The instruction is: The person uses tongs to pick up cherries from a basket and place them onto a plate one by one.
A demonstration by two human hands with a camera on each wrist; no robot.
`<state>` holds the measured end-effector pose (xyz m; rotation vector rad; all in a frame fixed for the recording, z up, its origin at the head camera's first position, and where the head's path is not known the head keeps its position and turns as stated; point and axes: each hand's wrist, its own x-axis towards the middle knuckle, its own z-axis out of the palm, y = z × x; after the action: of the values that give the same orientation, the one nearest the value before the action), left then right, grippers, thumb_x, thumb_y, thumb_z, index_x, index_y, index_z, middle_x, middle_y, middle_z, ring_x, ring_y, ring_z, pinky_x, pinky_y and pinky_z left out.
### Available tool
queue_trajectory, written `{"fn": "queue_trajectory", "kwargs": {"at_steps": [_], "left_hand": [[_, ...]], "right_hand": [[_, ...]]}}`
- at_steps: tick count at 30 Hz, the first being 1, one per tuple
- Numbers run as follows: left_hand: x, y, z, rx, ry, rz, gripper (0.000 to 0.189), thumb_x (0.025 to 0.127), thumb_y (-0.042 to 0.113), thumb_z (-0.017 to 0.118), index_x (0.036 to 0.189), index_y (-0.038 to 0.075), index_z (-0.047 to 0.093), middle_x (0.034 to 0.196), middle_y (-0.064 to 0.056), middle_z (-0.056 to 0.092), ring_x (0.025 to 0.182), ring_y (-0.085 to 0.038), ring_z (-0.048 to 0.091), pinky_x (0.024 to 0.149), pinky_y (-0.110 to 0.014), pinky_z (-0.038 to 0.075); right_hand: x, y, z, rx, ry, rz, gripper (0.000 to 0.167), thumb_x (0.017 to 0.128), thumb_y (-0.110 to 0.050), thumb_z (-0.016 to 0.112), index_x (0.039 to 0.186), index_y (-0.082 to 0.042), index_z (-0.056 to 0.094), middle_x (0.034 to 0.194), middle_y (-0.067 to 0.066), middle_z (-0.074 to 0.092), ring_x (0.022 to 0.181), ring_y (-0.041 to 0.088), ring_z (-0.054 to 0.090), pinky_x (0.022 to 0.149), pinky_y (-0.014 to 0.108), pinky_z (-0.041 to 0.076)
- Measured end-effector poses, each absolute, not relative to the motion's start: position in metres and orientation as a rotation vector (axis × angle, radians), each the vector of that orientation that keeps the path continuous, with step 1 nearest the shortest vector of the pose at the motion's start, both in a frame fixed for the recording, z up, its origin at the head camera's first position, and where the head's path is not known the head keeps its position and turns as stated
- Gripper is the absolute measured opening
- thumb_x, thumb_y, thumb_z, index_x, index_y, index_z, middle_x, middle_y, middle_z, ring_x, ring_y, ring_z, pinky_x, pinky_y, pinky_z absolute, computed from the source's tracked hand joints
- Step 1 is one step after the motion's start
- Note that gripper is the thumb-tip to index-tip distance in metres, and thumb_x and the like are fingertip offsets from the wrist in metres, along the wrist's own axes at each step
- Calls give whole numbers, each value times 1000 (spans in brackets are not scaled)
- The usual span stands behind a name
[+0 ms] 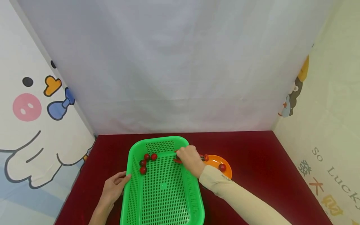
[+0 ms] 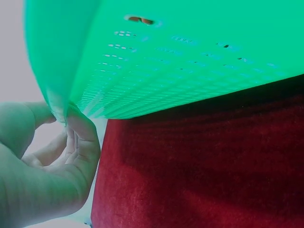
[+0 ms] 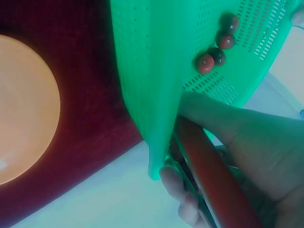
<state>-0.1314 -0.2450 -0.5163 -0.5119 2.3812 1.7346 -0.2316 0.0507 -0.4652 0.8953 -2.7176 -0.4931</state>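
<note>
Basket (image 1: 161, 193), green, perforated: one, set between the two hands, its long axis run away from the person toward the white curtain (image 1: 168, 62). The left-hand long side is pinched at its rim by the left hand (image 1: 113, 189), thumb and fingers being closed over the edge as seen by the left wrist camera. The basket thus lies directly to the right of that hand, in contact.

Tool, red-handled (image 3: 209, 166): one, grasped by the right hand (image 1: 191, 159), which is placed over the far part of the basket's right side. The tool's long axis is laid crosswise to the basket's, with red ends shown inside the rim. The basket lies to the left of this hand; a fingertip is set against the rim, but whether the rim is also gripped cannot be told.

Round fruits (image 1: 143, 170), dark red: four, grouped in the far left corner of the basket, nearer to the left hand's side.

Plate (image 1: 215, 161), orange: one, placed just beyond the right hand on its right, the left hand being well apart. One red fruit (image 1: 222, 167) is borne on it.

Cloth (image 1: 247, 150), dark red: spread beneath.
</note>
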Motion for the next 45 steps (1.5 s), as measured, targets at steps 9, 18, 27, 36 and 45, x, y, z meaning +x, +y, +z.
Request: {"fn": "queue_trajectory", "kwargs": {"at_steps": [9, 18, 27, 36, 45], "left_hand": [[-133, -244, -517, -519, 2374, 1730, 58, 105, 32, 64, 148, -3, 50, 111, -14, 73, 86, -16, 70, 73, -34, 60], [-133, -245, -516, -530, 2382, 1699, 59, 104, 35, 64, 148, -2, 50, 112, -13, 72, 87, -15, 69, 75, -36, 60], [-133, -245, -517, -525, 2372, 1726, 59, 104, 35, 64, 148, -3, 50, 111, -14, 73, 87, -16, 70, 75, -36, 60], [-133, -244, -519, -514, 2358, 1761, 57, 104, 32, 65, 147, -4, 51, 107, -12, 74, 85, -17, 71, 71, -34, 60], [-132, -244, -518, -516, 2367, 1758, 57, 104, 32, 65, 147, -3, 51, 108, -12, 74, 85, -18, 71, 71, -35, 59]], "right_hand": [[-231, 58, -466, 889, -2679, -410, 40, 85, -11, 85, 60, -19, 54, 55, -6, 48, 47, 9, 32, 42, 20, 35], [-228, 66, -467, 898, -2707, -336, 25, 80, -29, 92, 77, -16, 71, 70, -3, 64, 51, 13, 47, 44, 21, 39], [-228, 63, -467, 894, -2666, -337, 29, 81, -19, 90, 67, -17, 65, 63, -4, 61, 48, 10, 37, 42, 19, 32], [-232, 52, -467, 834, -2721, -467, 42, 85, -12, 85, 60, -19, 52, 53, -5, 39, 48, 9, 29, 43, 21, 30], [-234, 44, -469, 819, -2724, -560, 38, 88, -21, 85, 63, -20, 55, 56, -5, 47, 47, 9, 45, 44, 23, 41]]}}
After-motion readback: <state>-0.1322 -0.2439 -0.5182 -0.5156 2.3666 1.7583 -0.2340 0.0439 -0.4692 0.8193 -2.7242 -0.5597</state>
